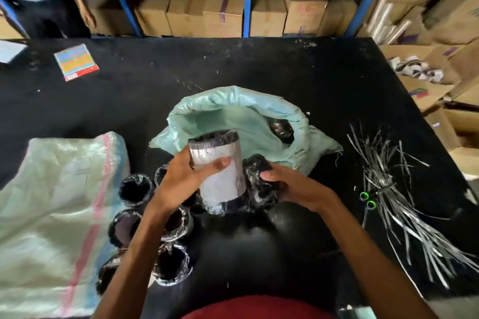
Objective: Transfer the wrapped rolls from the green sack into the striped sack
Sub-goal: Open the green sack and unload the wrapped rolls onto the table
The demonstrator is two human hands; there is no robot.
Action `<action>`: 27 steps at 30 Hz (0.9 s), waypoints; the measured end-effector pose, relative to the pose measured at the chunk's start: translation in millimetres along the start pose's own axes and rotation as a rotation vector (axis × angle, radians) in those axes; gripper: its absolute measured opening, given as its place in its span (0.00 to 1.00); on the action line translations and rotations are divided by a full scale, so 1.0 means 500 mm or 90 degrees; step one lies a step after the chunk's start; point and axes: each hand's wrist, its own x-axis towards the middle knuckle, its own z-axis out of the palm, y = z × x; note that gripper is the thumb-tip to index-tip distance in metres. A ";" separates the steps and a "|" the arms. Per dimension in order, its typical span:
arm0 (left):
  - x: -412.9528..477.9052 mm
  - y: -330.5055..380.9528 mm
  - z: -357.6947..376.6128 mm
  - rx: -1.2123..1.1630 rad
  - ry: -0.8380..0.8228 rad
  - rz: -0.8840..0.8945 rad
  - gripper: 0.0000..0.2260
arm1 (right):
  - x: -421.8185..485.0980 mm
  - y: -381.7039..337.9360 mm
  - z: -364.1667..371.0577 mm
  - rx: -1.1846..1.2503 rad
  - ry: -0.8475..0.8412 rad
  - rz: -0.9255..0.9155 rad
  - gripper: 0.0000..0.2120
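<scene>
Gripping an upright wrapped roll (220, 189) just before the green sack (233, 116), the left hand (178, 179) curls round its pale label, which is too blurred to read. The right hand (298, 186) clutches a black-wrapped roll (259, 189) beside it. Left of the green sack, the striped sack (57, 202) lies on the table (285, 72).

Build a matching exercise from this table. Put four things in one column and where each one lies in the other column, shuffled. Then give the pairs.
Things
1. green sack
2. striped sack
3. bundle of silver strips
4. multicoloured card

Places
A. far left part of the table, near the back edge
B. lying flat at the left, by the near edge
C. middle of the table, mouth open, a wrapped roll showing inside
D. right side of the table

Pairs: 1-C, 2-B, 3-D, 4-A
</scene>
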 end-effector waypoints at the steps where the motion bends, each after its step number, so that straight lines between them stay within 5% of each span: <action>1: -0.034 -0.030 -0.002 0.004 -0.045 -0.035 0.22 | -0.012 0.029 0.008 -0.024 -0.036 0.043 0.34; 5: -0.118 -0.161 0.011 0.135 -0.109 -0.118 0.31 | -0.035 0.120 0.048 -0.276 -0.065 0.182 0.54; 10: -0.162 -0.258 0.074 0.288 -0.073 -0.009 0.33 | -0.012 0.199 0.092 -0.477 -0.054 0.185 0.47; 18: -0.163 -0.296 0.124 0.587 0.036 -0.031 0.40 | 0.045 0.295 0.150 -0.773 0.280 -0.026 0.50; 23: -0.153 -0.302 0.118 0.754 0.103 -0.054 0.34 | 0.076 0.341 0.177 -0.833 0.308 -0.109 0.47; 27: -0.141 -0.276 0.128 0.818 0.054 -0.087 0.38 | 0.095 0.346 0.176 -0.898 0.301 -0.140 0.46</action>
